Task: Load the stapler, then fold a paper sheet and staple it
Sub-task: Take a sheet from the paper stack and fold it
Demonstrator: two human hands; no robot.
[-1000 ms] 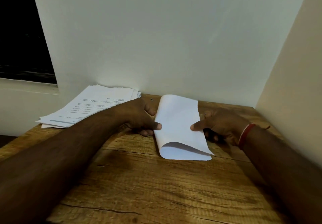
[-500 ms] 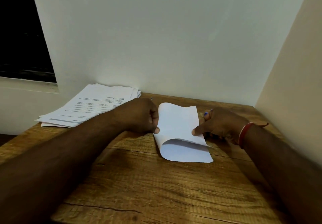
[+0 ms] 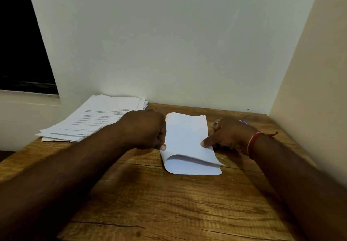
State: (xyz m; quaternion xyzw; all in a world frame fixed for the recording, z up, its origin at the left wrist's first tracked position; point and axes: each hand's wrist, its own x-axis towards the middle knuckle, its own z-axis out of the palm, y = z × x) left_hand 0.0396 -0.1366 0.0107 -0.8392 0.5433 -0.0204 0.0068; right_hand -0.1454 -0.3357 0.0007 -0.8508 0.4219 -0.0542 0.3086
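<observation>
A white paper sheet (image 3: 185,137) lies folded over on the wooden table (image 3: 169,203), its loose loop open toward me. My left hand (image 3: 144,130) is curled into a fist against the folded left edge, thumb tip on the paper. My right hand (image 3: 225,137) pinches the two free edges together on the right, thumb on top. Behind my right hand a blue object (image 3: 243,122) peeks out, mostly hidden; I cannot tell whether it is the stapler.
A loose stack of printed pages (image 3: 93,120) lies at the table's back left corner. Walls close the table in at the back and on the right. A dark window (image 3: 22,43) is at the upper left.
My left hand has closed from a thumb-and-finger hold into a fist on the folded edge. My right thumb has slid nearer along the right edge, and the fold lies flatter.
</observation>
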